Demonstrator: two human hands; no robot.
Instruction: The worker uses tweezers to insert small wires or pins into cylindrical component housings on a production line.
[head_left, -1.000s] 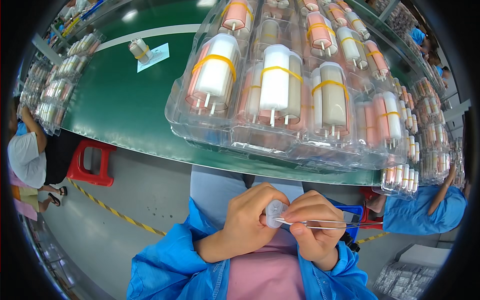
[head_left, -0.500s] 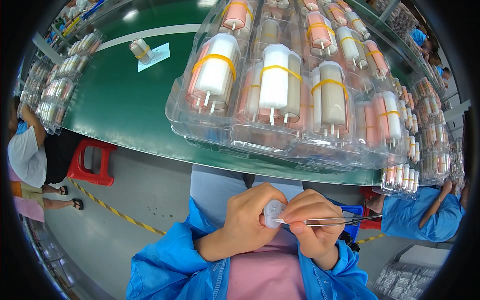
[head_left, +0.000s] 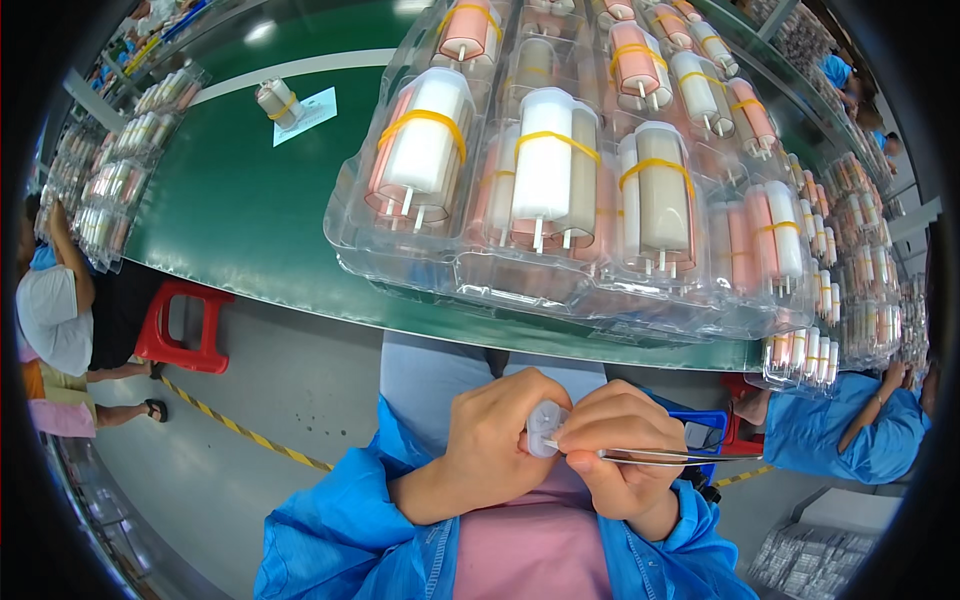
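Held in front of my pink shirt, my left hand [head_left: 487, 440] is wrapped around a small translucent white cylinder-like part [head_left: 543, 430]. Only its flat lobed end shows; the palm and fingers cover the rest. My right hand [head_left: 625, 435] grips a pair of metal tweezers [head_left: 690, 458], whose shanks stick out to the right past the hand. The right fingertips sit at the rim of the white part, touching or nearly so. A small white tip pokes from them against its end face; I cannot make out what it is.
A stack of clear plastic trays [head_left: 420, 265] stands on the green table [head_left: 230, 190], filled with white, pink and grey cylinders in yellow rubber bands. One banded bundle [head_left: 279, 103] rests by a pale card [head_left: 310, 118]. A red stool [head_left: 185, 325] and co-workers flank me.
The tweezers have swung lower at their far end and turned in my right hand, while its fingers have shifted slightly. My left hand still holds the white part in nearly the same place.
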